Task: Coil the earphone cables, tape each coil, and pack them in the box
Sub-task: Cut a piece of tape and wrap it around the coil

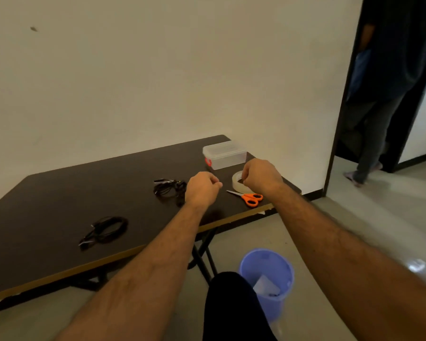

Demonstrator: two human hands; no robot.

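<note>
On the dark table (47,198) lie two black earphone cables: a coiled one (106,230) at the left and a looser bundle (169,189) in the middle. My left hand (202,188) hovers just right of that bundle, fingers curled and thumb against forefinger, with nothing visible in it. My right hand (261,177) grips the far rim of the clear tape roll (237,180). The clear plastic box (225,155), lid on with a red latch, stands behind the hands near the wall.
Orange-handled scissors (249,198) lie near the table's front edge below the tape roll. A blue bucket (268,279) stands on the floor by my knee. A person (379,107) stands in the doorway at the right.
</note>
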